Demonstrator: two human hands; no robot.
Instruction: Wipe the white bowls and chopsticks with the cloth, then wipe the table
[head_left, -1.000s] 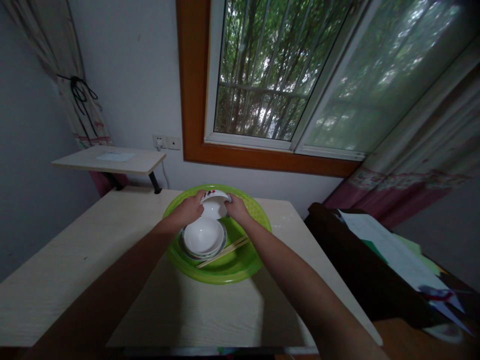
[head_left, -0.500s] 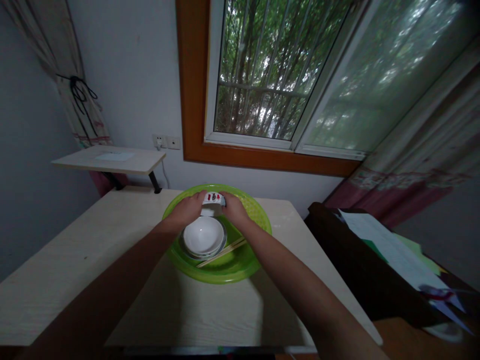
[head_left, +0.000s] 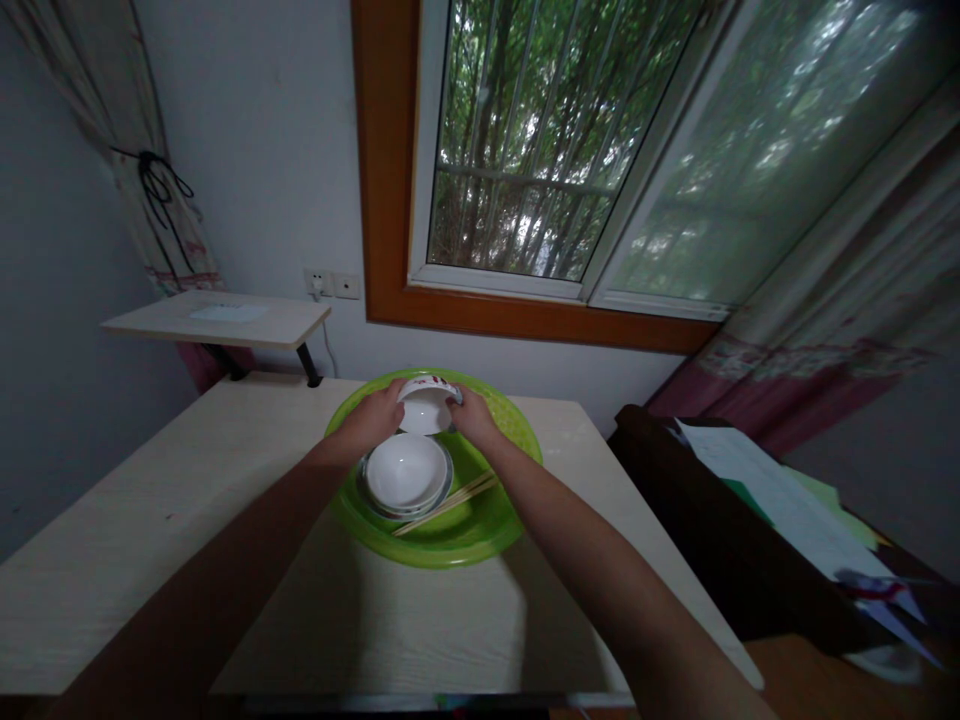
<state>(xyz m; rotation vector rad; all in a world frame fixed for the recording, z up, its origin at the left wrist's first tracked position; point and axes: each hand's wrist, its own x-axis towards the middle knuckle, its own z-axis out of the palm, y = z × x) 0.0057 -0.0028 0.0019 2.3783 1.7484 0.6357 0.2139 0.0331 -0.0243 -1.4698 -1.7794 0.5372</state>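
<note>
Both my hands hold a small white bowl (head_left: 427, 408) with a red pattern on its outside, tilted with its opening toward me, above the far side of a green plastic basin (head_left: 480, 530). My left hand (head_left: 377, 418) grips its left rim and my right hand (head_left: 471, 414) grips its right rim, fingers closed on it. Below it in the basin lies a stack of white bowls and plates (head_left: 407, 474), with wooden chopsticks (head_left: 448, 500) resting to its right.
The basin stands on a pale wooden table (head_left: 150, 520) under a window. A small shelf (head_left: 217, 322) sticks out from the wall at the left. A dark piece of furniture with papers (head_left: 780, 510) stands at the right.
The held bowl tipped with its bottom up toward me half a second ago, and now is tilted back so its white inside shows again. My hands stayed in place.
</note>
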